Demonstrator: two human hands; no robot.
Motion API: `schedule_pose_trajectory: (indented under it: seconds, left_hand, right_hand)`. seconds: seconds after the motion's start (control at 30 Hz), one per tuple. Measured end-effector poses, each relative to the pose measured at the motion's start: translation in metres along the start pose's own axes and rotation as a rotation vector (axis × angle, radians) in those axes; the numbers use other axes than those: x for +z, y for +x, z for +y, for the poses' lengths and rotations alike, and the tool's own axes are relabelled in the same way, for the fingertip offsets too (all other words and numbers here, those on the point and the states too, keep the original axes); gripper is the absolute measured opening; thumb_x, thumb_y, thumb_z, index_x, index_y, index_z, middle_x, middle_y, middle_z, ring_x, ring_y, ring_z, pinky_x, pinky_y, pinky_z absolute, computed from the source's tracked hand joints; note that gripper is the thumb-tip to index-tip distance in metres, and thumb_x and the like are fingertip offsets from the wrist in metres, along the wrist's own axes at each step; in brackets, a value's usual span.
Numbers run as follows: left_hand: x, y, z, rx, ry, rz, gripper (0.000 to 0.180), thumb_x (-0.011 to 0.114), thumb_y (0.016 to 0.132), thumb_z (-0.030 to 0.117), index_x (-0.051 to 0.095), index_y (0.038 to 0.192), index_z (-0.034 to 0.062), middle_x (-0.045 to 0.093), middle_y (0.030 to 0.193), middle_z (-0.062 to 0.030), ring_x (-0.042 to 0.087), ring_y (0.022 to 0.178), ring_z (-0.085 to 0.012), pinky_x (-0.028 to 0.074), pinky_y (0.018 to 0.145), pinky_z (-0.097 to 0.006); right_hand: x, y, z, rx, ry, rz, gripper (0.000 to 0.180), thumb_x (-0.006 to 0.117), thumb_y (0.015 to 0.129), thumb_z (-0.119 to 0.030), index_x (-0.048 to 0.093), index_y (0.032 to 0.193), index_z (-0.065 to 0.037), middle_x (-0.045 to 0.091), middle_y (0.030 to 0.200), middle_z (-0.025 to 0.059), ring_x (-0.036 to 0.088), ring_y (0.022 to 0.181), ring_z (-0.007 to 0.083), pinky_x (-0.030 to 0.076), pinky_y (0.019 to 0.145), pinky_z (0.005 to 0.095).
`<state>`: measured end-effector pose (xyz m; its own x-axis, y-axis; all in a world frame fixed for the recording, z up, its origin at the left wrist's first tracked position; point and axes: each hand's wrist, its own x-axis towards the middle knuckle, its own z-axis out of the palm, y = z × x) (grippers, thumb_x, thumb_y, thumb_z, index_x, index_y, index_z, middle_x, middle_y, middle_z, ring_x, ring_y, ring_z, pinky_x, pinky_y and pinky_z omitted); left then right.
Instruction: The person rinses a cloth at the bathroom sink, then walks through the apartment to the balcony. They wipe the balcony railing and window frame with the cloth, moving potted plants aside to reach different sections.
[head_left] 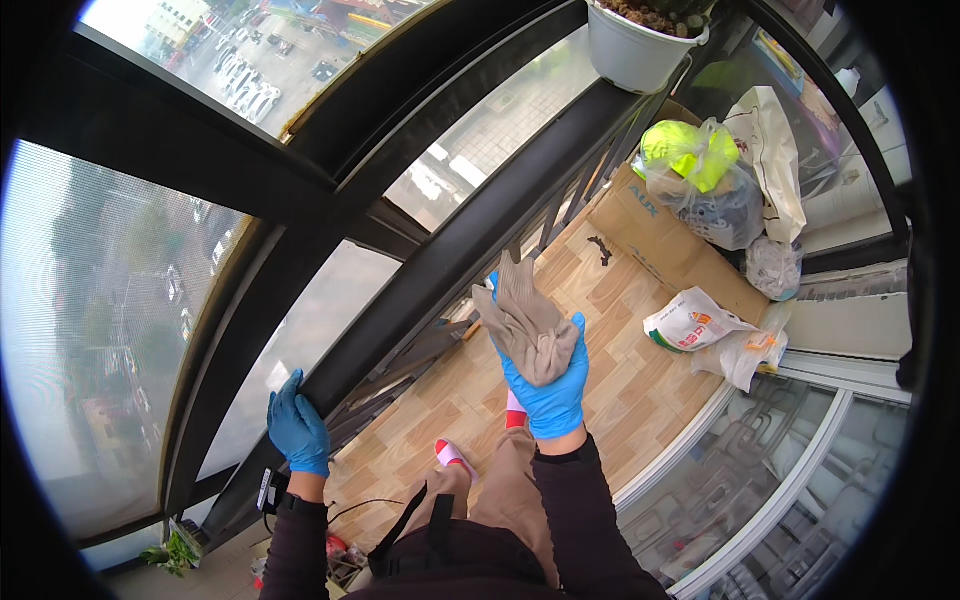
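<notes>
Both my hands wear blue gloves. A crumpled beige cloth [525, 325] with a ribbed end lies over the palm and fingers of my right hand [550, 402], which holds it above the floor near the dark rail. The thumb shows at the cloth's right side; most of the other fingers are hidden beneath it. My left hand [298, 430] is at the dark window rail [390, 295], fingers stretched out along it and nothing seen in them. I cannot tell how firmly it touches the rail.
A white plant pot [640, 55] stands on the rail at the upper right. A cardboard box [665, 240] with stuffed plastic bags [725, 205] is on the wood-pattern floor [620, 330]. White packaging [700, 325] lies beside it. A sliding door [790, 480] borders the right.
</notes>
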<state>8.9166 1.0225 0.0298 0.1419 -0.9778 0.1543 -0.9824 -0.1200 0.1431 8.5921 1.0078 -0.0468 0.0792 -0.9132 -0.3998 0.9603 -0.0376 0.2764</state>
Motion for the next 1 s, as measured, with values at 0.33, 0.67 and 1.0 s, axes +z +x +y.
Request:
schedule_pose_trajectory:
  seconds: [0.33,0.67,1.0]
  left_hand:
    - [0.003,-0.001,-0.003,0.034,-0.007,0.026,0.034,0.040,0.094,0.017,0.061,0.119,0.0096,0.064,0.115,-0.0106,0.059,0.105,-0.0302,0.037,0.104,-0.042]
    - [0.004,-0.002,-0.002,0.019,-0.010,0.040,0.034,0.039,0.093,0.016,0.061,0.119,0.0103,0.064,0.111,-0.0105,0.059,0.102,-0.0308,0.038,0.103,-0.043]
    - [0.002,-0.002,-0.003,-0.032,-0.013,0.012,0.033,0.040,0.092,0.014,0.062,0.117,0.0090,0.065,0.111,-0.0122,0.059,0.102,-0.0329,0.039,0.101,-0.042]
  right_hand:
    - [0.091,0.172,-0.121,-0.104,-0.434,-0.383,0.064,0.042,0.094,-0.054,0.046,0.132,-0.003,0.053,0.130,0.0123,0.050,0.119,0.0295,0.038,0.105,0.0448]
    - [0.145,0.221,-0.150,-0.261,-0.482,-0.257,0.027,0.050,0.094,-0.049,0.063,0.091,-0.026,0.061,0.080,-0.0060,0.060,0.083,0.0155,0.051,0.086,0.0438]
    - [0.071,0.131,-0.009,0.060,-0.261,-0.092,0.028,0.052,0.092,-0.050,0.059,0.082,-0.025,0.051,0.070,-0.0073,0.051,0.069,0.0085,0.049,0.077,0.0329]
